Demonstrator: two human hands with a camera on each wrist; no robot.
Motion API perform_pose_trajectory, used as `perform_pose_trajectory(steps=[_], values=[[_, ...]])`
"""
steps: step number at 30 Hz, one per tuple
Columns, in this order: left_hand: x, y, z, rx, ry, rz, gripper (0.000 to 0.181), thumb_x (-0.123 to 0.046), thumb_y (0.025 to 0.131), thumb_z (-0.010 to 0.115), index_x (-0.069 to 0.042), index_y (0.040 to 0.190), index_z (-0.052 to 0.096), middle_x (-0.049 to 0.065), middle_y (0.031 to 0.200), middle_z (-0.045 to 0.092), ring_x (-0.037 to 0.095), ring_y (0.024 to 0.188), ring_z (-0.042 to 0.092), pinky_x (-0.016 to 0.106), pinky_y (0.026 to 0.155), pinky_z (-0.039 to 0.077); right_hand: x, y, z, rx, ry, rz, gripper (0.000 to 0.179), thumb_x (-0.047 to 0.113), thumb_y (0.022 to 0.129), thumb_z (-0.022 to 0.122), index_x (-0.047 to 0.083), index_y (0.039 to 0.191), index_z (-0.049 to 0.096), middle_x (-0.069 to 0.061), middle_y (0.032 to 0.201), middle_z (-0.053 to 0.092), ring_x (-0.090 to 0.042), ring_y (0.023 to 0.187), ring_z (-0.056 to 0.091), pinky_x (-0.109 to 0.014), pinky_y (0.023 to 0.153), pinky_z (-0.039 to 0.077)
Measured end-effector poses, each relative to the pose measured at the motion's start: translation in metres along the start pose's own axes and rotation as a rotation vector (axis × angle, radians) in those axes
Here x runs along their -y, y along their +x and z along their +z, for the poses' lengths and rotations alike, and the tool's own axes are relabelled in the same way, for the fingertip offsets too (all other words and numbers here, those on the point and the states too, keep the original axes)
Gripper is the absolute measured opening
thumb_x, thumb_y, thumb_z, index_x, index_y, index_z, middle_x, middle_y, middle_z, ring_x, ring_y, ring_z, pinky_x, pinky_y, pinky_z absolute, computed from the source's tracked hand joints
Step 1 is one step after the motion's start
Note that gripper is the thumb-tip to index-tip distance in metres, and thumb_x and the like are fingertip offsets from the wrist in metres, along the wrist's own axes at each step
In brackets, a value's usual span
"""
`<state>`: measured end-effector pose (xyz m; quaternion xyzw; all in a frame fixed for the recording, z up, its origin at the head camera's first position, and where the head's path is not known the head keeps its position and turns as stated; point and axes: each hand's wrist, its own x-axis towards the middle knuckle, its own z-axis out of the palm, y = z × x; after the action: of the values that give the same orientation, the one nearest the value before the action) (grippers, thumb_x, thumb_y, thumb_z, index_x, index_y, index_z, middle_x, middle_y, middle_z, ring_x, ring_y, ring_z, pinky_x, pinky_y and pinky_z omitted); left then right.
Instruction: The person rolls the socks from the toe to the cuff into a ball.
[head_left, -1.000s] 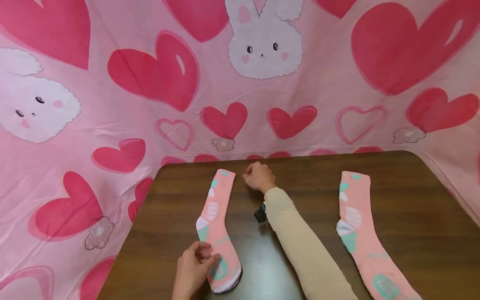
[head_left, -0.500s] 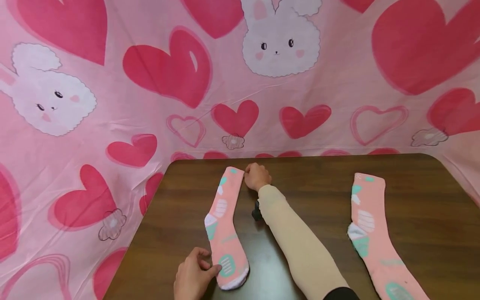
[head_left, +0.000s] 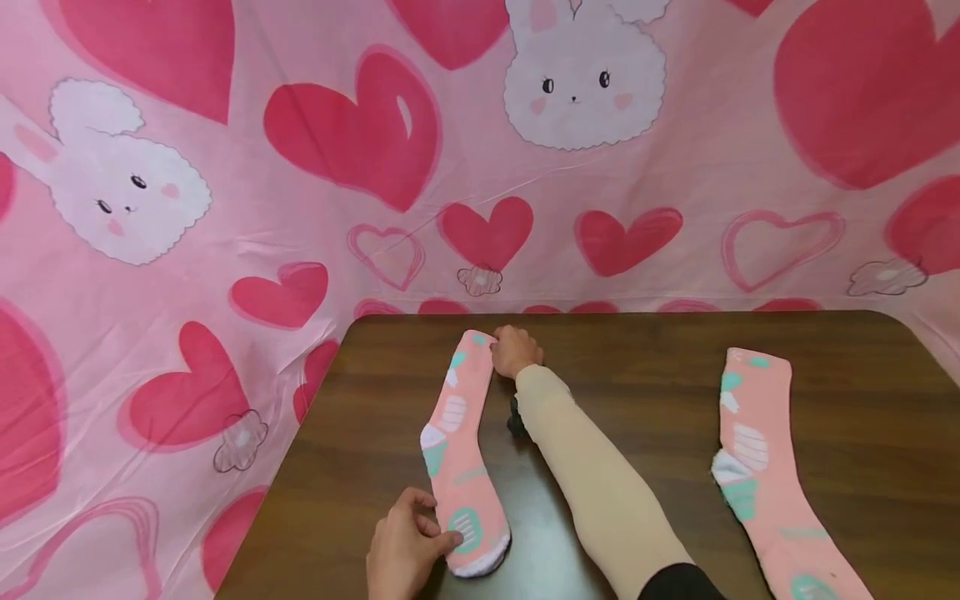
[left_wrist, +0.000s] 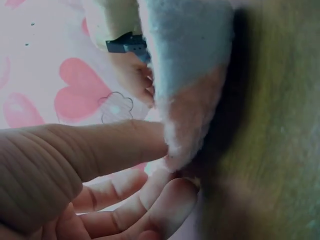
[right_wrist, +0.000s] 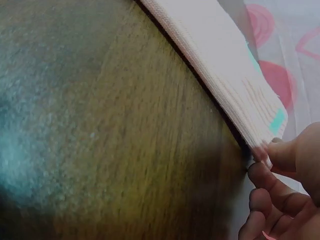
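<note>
A pink sock (head_left: 467,467) with white and mint patches lies lengthwise on the wooden table, its cuff toward the back edge. At its toe end, my left hand (head_left: 405,537) has the thumb on the sock and the fingers at its left edge. The left wrist view shows that sock edge (left_wrist: 192,110) between thumb and fingers. My right hand (head_left: 516,350) reaches to the far end and pinches the corner of the cuff, with the cuff (right_wrist: 255,115) running up from thumb and forefinger in the right wrist view.
A second, matching sock (head_left: 761,442) lies on the right of the table (head_left: 622,400), its toe cut off by the frame. A pink cloth (head_left: 315,200) with hearts and rabbits hangs behind and to the left. A dark wrist camera (head_left: 515,417) sits under my right wrist.
My right hand has come to the cuff corner of the left sock and taken hold of it. My left hand has shifted from over the sock toward its left edge. The head view has turned left.
</note>
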<state>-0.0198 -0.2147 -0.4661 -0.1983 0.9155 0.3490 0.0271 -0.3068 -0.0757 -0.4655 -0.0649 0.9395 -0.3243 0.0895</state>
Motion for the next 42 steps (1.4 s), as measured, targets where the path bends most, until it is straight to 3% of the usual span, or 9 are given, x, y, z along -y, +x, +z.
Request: perform_pose_trajectory(steps=[3, 8, 15, 20, 24, 29, 35, 42], values=[[0.002, -0.001, 0.002, -0.016, -0.068, 0.023, 0.047, -0.018, 0.065, 0.093, -0.013, 0.100, 0.062, -0.009, 0.066, 0.061, 0.013, 0.062, 0.055, 0.036, 0.058, 0.045, 0.001, 0.001, -0.001, 0.000, -0.020, 0.000, 0.024, 0.026, 0.100, 0.062, 0.015, 0.119, 0.071, -0.010, 0.120, 0.065, -0.036, 0.108, 0.061, -0.053, 0.088, 0.049], [0.008, 0.001, 0.002, 0.004, -0.268, 0.061, 0.039, -0.002, 0.065, 0.090, -0.007, 0.094, 0.065, -0.001, 0.069, 0.061, 0.015, 0.062, 0.060, 0.029, 0.061, 0.048, 0.000, 0.003, -0.004, -0.039, 0.004, 0.006, 0.015, 0.023, 0.098, 0.064, 0.013, 0.107, 0.070, -0.011, 0.113, 0.067, -0.036, 0.106, 0.062, -0.054, 0.085, 0.051], [0.015, 0.002, -0.006, 0.148, -0.479, 0.031, 0.041, -0.002, 0.073, 0.087, 0.002, 0.111, 0.073, 0.013, 0.102, 0.072, 0.021, 0.070, 0.070, 0.029, 0.064, 0.056, 0.001, 0.006, -0.009, -0.058, 0.076, -0.068, 0.023, 0.013, 0.096, 0.066, 0.003, 0.116, 0.070, -0.016, 0.117, 0.068, -0.037, 0.109, 0.062, -0.048, 0.092, 0.051], [0.018, 0.003, -0.008, 0.240, -0.587, 0.022, 0.043, 0.010, 0.075, 0.080, 0.012, 0.116, 0.068, 0.020, 0.102, 0.072, 0.024, 0.082, 0.072, 0.030, 0.069, 0.058, 0.002, 0.005, -0.012, -0.050, 0.127, -0.100, 0.017, 0.009, 0.096, 0.063, 0.002, 0.108, 0.074, -0.014, 0.111, 0.070, -0.033, 0.108, 0.062, -0.043, 0.091, 0.051], [0.016, 0.001, -0.008, 0.291, -0.683, 0.028, 0.048, 0.015, 0.074, 0.078, 0.014, 0.120, 0.065, 0.023, 0.115, 0.068, 0.026, 0.084, 0.072, 0.030, 0.071, 0.058, 0.003, 0.005, -0.014, -0.063, 0.161, -0.112, 0.016, 0.008, 0.096, 0.062, 0.004, 0.104, 0.075, -0.012, 0.107, 0.070, -0.031, 0.106, 0.061, -0.042, 0.089, 0.051], [0.010, -0.002, -0.012, 0.312, -0.730, 0.050, 0.049, 0.014, 0.074, 0.078, 0.013, 0.121, 0.065, 0.024, 0.127, 0.063, 0.026, 0.087, 0.073, 0.030, 0.074, 0.057, 0.005, 0.004, -0.019, -0.106, 0.182, -0.163, 0.016, 0.006, 0.095, 0.062, 0.005, 0.100, 0.077, -0.010, 0.103, 0.071, -0.031, 0.105, 0.060, -0.040, 0.088, 0.051], [0.000, -0.006, -0.012, 0.331, -0.772, 0.102, 0.051, 0.011, 0.075, 0.079, 0.016, 0.122, 0.063, 0.030, 0.145, 0.045, 0.029, 0.089, 0.073, 0.031, 0.076, 0.058, 0.006, -0.001, -0.032, -0.137, 0.187, -0.220, 0.016, 0.003, 0.094, 0.061, 0.003, 0.099, 0.077, -0.010, 0.100, 0.072, -0.030, 0.101, 0.061, -0.039, 0.084, 0.052], [-0.013, -0.009, -0.009, 0.376, -0.801, 0.140, 0.051, 0.006, 0.076, 0.081, 0.016, 0.123, 0.062, 0.028, 0.147, 0.045, 0.025, 0.089, 0.073, 0.028, 0.078, 0.056, 0.000, -0.002, -0.043, -0.140, 0.179, -0.245, 0.017, 0.003, 0.094, 0.062, 0.002, 0.101, 0.077, -0.012, 0.103, 0.072, -0.032, 0.102, 0.061, -0.041, 0.087, 0.052]])
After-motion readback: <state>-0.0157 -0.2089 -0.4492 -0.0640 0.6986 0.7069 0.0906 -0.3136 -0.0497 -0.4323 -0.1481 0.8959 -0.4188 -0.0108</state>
